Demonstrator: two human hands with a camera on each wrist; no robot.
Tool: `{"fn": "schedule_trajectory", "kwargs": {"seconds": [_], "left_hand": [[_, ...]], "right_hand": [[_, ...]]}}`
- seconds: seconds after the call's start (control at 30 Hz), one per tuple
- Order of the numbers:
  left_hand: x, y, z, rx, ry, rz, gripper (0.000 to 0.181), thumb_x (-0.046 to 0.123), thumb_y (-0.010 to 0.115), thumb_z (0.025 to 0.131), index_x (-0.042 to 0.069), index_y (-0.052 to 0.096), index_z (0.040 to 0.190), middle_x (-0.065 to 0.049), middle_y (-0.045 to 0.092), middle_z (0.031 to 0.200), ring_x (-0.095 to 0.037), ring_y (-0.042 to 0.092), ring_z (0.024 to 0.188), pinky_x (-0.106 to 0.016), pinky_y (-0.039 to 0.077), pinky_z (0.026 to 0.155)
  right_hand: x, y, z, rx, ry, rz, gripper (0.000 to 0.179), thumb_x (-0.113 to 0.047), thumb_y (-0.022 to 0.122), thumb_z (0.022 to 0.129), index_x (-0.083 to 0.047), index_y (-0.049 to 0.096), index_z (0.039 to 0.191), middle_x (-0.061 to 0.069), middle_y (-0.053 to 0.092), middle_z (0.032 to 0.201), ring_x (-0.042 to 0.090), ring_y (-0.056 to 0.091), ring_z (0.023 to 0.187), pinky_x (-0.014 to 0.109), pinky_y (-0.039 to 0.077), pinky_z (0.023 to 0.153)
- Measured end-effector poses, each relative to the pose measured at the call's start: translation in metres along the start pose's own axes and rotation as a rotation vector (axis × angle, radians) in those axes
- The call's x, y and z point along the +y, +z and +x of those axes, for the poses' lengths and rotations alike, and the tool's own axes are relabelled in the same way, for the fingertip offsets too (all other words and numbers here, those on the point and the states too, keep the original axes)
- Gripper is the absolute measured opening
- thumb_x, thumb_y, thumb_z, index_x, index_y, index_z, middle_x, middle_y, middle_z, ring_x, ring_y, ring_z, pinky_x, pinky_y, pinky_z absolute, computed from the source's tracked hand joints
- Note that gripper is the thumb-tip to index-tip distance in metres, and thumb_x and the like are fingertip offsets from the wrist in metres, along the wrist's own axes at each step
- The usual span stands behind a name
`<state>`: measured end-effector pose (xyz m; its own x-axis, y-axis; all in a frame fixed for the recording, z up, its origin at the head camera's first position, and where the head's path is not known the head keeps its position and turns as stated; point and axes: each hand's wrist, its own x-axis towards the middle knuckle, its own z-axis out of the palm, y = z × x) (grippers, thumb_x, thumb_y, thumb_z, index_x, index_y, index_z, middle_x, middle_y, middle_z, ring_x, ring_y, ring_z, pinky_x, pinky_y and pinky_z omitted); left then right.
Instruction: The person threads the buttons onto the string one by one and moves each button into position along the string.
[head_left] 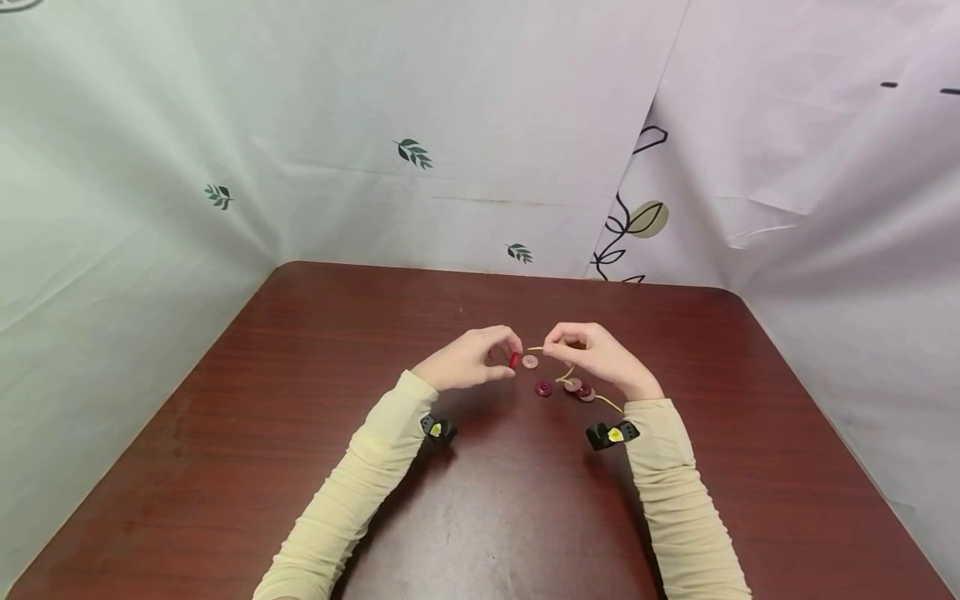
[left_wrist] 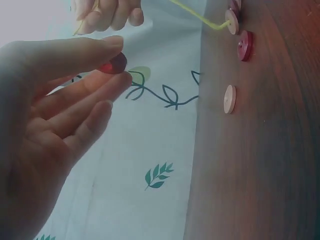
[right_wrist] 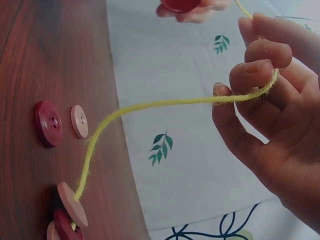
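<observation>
Between thumb and fingertips my left hand [head_left: 474,358] pinches a red button [head_left: 514,360], held on edge above the table. Opposite it, my right hand [head_left: 600,357] pinches a yellow string [right_wrist: 165,102] close to its end, which points toward the red button; the two stay apart. The string runs down from my right fingers through a small stack of pink and maroon buttons [right_wrist: 72,204] lying on the table. Two loose buttons lie below the gap between my hands: a pink button [head_left: 530,362] and a maroon button [head_left: 543,388].
The dark red-brown wooden table [head_left: 337,333] spreads out on all sides of the hands. White cloth [head_left: 480,108] with leaf prints hangs behind and beside it. A black camera [head_left: 438,429] is strapped to the left wrist, another camera [head_left: 611,435] to the right.
</observation>
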<state>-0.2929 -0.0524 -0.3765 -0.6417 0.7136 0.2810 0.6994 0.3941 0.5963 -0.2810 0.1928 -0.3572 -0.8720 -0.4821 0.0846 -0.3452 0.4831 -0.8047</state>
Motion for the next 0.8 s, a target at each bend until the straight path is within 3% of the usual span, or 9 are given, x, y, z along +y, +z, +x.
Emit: {"fn": "schedule_trajectory", "kwargs": {"seconds": [0.17, 0.27, 0.47, 0.67, 0.8], "left_hand": [[0.003, -0.003, -0.001, 0.06, 0.03, 0.007, 0.026, 0.005, 0.073, 0.083, 0.008, 0.059, 0.104, -0.005, 0.066, 0.099, -0.015, 0.067, 0.095, -0.026, 0.053, 0.081], [0.003, -0.004, -0.001, 0.082, 0.044, 0.018, 0.027, 0.006, 0.075, 0.082, 0.008, 0.059, 0.103, -0.003, 0.065, 0.099, -0.014, 0.066, 0.095, -0.027, 0.053, 0.085], [0.003, -0.005, -0.001, 0.125, 0.091, 0.013, 0.027, 0.004, 0.076, 0.08, 0.008, 0.059, 0.101, -0.003, 0.064, 0.098, -0.015, 0.064, 0.091, -0.027, 0.052, 0.084], [0.002, -0.004, -0.001, 0.162, 0.132, 0.021, 0.028, 0.003, 0.076, 0.079, 0.008, 0.058, 0.099, -0.003, 0.062, 0.098, -0.014, 0.06, 0.089, -0.025, 0.051, 0.083], [0.004, -0.004, -0.001, 0.162, 0.134, 0.021, 0.028, 0.004, 0.076, 0.079, 0.008, 0.058, 0.099, -0.003, 0.061, 0.098, -0.014, 0.06, 0.09, -0.026, 0.051, 0.084]], "right_hand": [[-0.001, 0.003, 0.001, -0.006, -0.011, -0.016, 0.011, -0.025, 0.067, 0.092, -0.015, 0.067, 0.09, 0.001, 0.057, 0.066, 0.033, 0.053, 0.066, 0.032, 0.046, 0.061], [-0.001, 0.005, 0.002, -0.018, -0.013, -0.026, 0.009, -0.024, 0.067, 0.091, -0.015, 0.067, 0.09, 0.007, 0.055, 0.067, 0.023, 0.05, 0.064, 0.027, 0.042, 0.06], [-0.002, 0.009, 0.003, -0.031, 0.002, -0.022, 0.012, -0.02, 0.067, 0.091, -0.008, 0.067, 0.092, 0.009, 0.054, 0.067, 0.014, 0.045, 0.061, 0.027, 0.039, 0.058], [-0.002, 0.013, 0.004, -0.079, 0.126, 0.162, 0.03, -0.035, 0.073, 0.085, -0.008, 0.063, 0.093, 0.008, 0.049, 0.065, 0.022, 0.037, 0.046, 0.033, 0.031, 0.039], [-0.002, 0.015, 0.004, -0.093, 0.183, 0.212, 0.029, -0.035, 0.074, 0.085, -0.009, 0.062, 0.094, 0.008, 0.046, 0.066, 0.017, 0.033, 0.043, 0.033, 0.027, 0.037]]}}
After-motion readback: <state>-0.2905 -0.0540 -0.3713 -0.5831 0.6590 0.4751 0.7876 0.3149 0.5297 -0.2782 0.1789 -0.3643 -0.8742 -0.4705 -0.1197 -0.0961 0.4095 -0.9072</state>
